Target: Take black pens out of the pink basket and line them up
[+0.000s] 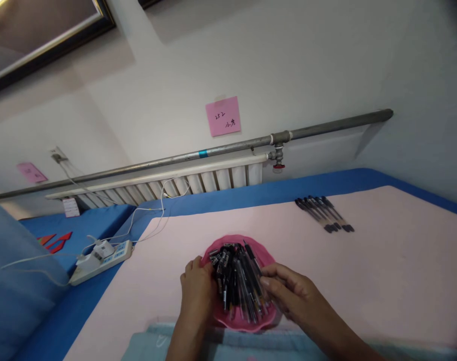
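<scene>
A pink basket (247,328) with a wavy rim stands at the near edge of the table, full of black pen caps (223,263) on its left and clear pen barrels (249,288) on its right. My left hand (198,286) is closed at the basket's left rim, its fingertips partly hidden beside the caps. At the right side of the basket, the thumb and fingers of my right hand (288,288) pinch together at the end of a dark pen (253,256); the grip is slightly blurred. Several capped black pens (324,213) lie in a row at the back right.
Pale pink sheeting (394,260) covers the blue table. To the left are a white power strip (100,260) with plugs and cables, and red set squares (59,242). A radiator (217,179) and a pipe (326,131) run along the wall behind.
</scene>
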`<state>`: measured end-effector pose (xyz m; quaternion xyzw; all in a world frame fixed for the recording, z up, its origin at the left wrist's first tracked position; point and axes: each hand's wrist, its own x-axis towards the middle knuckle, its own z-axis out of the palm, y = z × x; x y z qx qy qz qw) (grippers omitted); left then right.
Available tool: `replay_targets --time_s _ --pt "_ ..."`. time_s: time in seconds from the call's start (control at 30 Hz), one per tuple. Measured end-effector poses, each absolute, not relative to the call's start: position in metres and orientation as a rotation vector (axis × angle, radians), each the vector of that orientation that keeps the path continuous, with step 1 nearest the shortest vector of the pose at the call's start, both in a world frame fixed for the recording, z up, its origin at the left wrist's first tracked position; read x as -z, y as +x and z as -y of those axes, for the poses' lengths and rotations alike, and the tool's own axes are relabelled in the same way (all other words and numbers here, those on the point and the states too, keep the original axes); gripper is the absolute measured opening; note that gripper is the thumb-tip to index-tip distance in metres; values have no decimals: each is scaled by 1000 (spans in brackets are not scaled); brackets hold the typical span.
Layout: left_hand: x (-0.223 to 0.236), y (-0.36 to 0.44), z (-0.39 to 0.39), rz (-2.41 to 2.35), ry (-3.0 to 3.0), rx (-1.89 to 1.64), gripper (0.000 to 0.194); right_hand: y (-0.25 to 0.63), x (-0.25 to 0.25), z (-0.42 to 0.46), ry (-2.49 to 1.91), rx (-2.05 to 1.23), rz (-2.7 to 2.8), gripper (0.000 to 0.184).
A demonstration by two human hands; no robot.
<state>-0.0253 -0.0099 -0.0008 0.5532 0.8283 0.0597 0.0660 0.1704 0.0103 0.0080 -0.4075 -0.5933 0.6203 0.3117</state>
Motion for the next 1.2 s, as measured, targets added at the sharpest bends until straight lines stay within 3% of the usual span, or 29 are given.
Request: replay_targets --time_s 0.13,0.27,0.37,0.47,0.73,1.2 --pt "-3 -31 14 -2496 1638 -273 33 171 -9 -10 -1107 -1614 1568 22" --pt "-18 -35 20 -2421 1530 -789 17 172 -9 -10 -1141 -1577 1619 23" --pt "-26 -33 23 -2044 1141 -1243 10 170 -8 -5 -1132 -1523 1689 22" --pt "-28 -29 22 -1529 743 -1428 8 164 -9 4 -1079 -1524 1780 19" --pt "-35 -28 22 -1057 450 -1524 26 155 -8 15 -1024 -1546 1919 14" --pt "-29 -20 23 -950 411 -1426 11 161 -5 12 -1003 -1591 1912 15"
